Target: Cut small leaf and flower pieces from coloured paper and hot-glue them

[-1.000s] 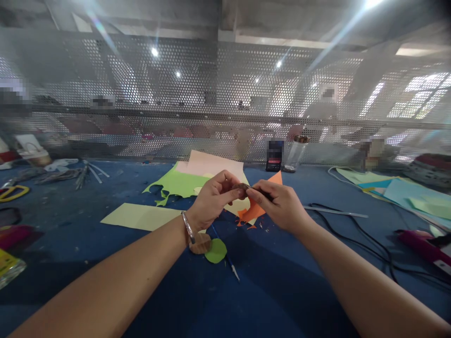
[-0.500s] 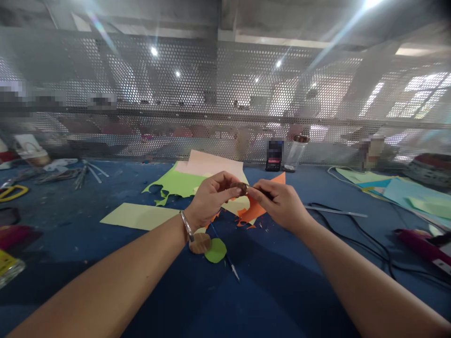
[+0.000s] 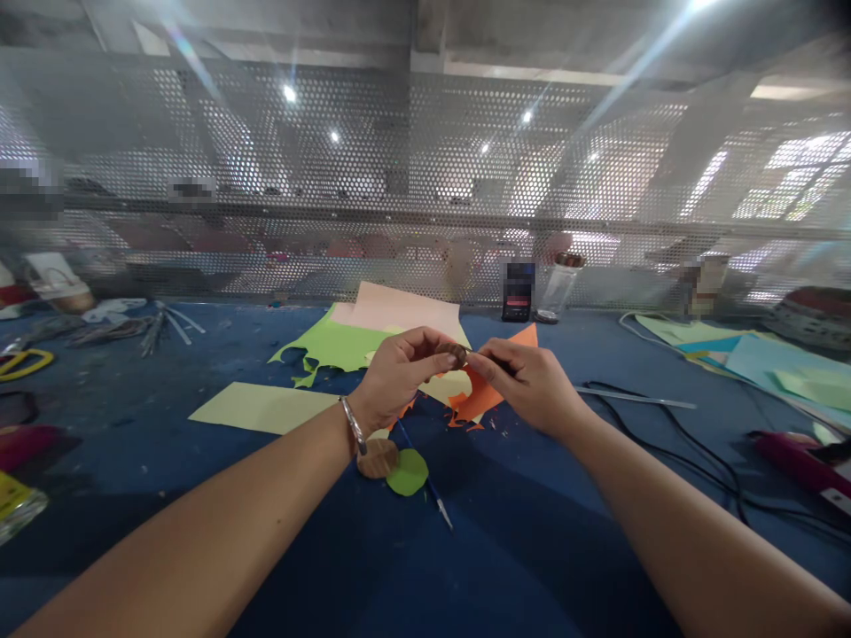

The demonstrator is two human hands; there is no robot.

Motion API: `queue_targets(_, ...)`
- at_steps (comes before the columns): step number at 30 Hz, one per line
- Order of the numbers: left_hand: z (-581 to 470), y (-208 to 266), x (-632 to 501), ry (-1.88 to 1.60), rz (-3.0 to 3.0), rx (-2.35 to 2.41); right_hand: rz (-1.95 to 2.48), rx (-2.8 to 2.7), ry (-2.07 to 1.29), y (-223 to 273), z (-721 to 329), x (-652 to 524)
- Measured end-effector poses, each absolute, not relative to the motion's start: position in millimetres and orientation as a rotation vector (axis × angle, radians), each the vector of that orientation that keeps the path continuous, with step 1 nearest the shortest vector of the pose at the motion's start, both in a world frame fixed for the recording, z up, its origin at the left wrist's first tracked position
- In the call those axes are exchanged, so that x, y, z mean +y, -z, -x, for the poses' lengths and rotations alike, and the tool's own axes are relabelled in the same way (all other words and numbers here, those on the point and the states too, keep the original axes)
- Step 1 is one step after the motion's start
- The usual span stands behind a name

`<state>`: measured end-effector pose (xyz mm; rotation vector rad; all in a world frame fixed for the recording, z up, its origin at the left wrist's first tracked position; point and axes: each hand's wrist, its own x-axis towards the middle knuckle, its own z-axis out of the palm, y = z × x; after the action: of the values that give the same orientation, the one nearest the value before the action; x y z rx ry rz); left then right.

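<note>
My left hand [image 3: 399, 368], with a silver bracelet at the wrist, pinches a small brown round piece [image 3: 454, 352] between thumb and fingers. Fingers closed, my right hand [image 3: 532, 381] grips a thin dark tool [image 3: 498, 362] whose slim tip meets the edge of that piece; its kind is mostly hidden. Below the hands, a wood-grain disc [image 3: 377, 459] lies beside a green paper circle [image 3: 408, 473]. A thin blue-handled tool with a silver tip [image 3: 440, 509] rests partly under the green circle. Behind my right fingers is cut orange paper [image 3: 479, 394].
Cut green paper [image 3: 332, 346] and pale pink sheets [image 3: 405, 310] lie behind the hands. A pale yellow strip [image 3: 259, 408] is at left, yellow-handled scissors [image 3: 30, 363] farther left. A phone [image 3: 519, 292] and glass bottle [image 3: 558, 288] stand against the mesh. At right are a black cord [image 3: 678, 470] and a magenta tool [image 3: 798, 465].
The brown piece has turned slightly in my left fingers, so more of its face shows. Both hands stay in nearly the same place.
</note>
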<state>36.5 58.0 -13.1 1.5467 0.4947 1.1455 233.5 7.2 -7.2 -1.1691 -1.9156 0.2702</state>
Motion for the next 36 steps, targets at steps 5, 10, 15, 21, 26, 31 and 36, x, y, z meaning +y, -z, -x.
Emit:
queue_targets(5, -36.3, 12.9, 58.2, -1.138, -1.568, 0.523, 1.176, -1.922, -0.247, 6.7, -233.7, 6.6)
queue_targets(10, -36.4, 12.0, 55.4, -1.134, -1.522, 0.512, 1.183, -1.924, -0.254, 6.2, -233.3, 5.2)
queue_targets(15, -37.6, 13.0, 56.4, -1.119, -1.499, 0.529, 1.221, -1.943, -0.244, 5.7, -234.4, 4.7)
queue_targets(21, -37.3, 12.0, 56.8, -1.107, -1.485, 0.52, 1.232, -1.965, -0.165, 5.5, -234.7, 5.8)
queue_targets(26, -36.2, 11.6, 56.3, -1.107, -1.501, 0.522, 1.227, -1.989, -0.141, 6.5, -234.8, 6.0)
queue_targets(31, -34.9, 12.9, 58.1, -1.079, -1.509, 0.518, 1.227, -1.985, -0.12, 7.2, -233.9, 5.2)
queue_targets(36, -33.9, 13.6, 58.6, -1.053, -1.47, 0.509, 1.213, -2.001, -0.101, 7.2, -233.7, 5.1)
